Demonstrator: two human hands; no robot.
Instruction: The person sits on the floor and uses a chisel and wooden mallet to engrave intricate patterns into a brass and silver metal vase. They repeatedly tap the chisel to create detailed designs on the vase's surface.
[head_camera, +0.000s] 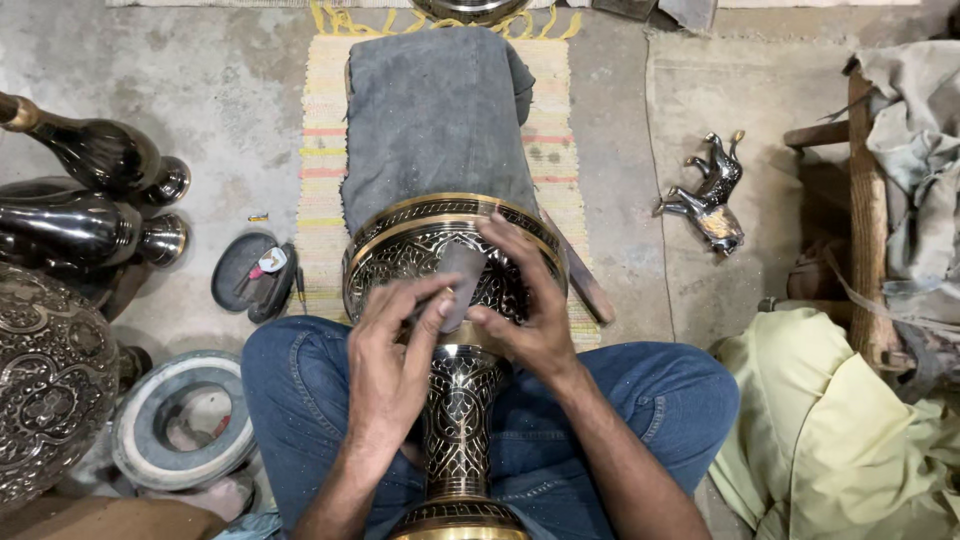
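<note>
A large engraved black-and-brass vase (400, 262) lies on its side across my lap, its body resting against a grey cloth-covered block (430, 115). The vase's narrow neck (458, 420) runs toward me between my knees. My left hand (392, 355) and my right hand (528, 300) both grip a small flat grey tool (462, 280), which is pressed against the vase's engraved shoulder. Fingers of both hands curl around the tool.
A striped woven mat (320, 140) lies under the block. Dark metal vases (95, 160) and an engraved pot (50, 380) sit at left, beside a round ring stand (150, 440) and an open small case (250, 272). A metal horse figure (712, 195) lies right, near a wooden frame (862, 190) and yellow cloth (830, 430).
</note>
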